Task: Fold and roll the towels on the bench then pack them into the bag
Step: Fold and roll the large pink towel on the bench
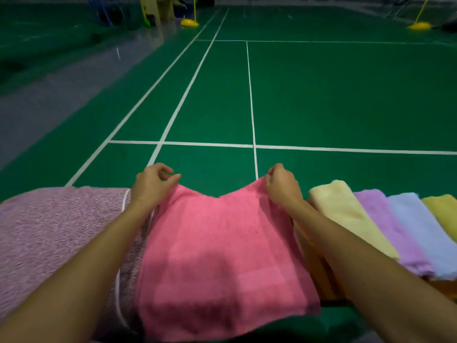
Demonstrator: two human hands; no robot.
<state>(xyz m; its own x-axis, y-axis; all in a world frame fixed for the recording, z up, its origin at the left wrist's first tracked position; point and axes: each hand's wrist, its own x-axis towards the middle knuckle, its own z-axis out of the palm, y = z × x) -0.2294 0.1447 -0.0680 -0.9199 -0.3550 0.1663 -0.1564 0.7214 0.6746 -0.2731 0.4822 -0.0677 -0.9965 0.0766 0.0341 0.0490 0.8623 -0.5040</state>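
1. We are at the folding step: our left hand (153,183) and right hand (282,185) each pinch a far corner of the pink towel (220,256), thumb against curled fingers, with nothing else in either grip.

2. The pink towel hangs slack between our two pinches, its far edge sagging in a shallow dip midway between the fingers, while the rest of it lies spread on the bench (319,276) from the fingers back toward our body.

3. Just outside our left fingers lies a mauve fleecy cloth (57,233) with a white piped edge (it may be the bag, but we cannot tell from here); the pink towel overlaps its near edge.

4. Outside our right fingers, four more towels lie side by side: a cream towel (346,216) nearest the wrist, then a lilac towel (385,229), a pale blue towel (420,231) and a yellow towel (442,211) farthest out. They look folded flat but not yet rolled.

5. We judge the task barely begun, with nothing visibly packed.

6. The next move, as we read it, calls for carrying both pinched corners evenly toward the near edge, keeping the far edge taut so the corners meet square (slack would leave a crooked fold), then letting go and smoothing before rolling.
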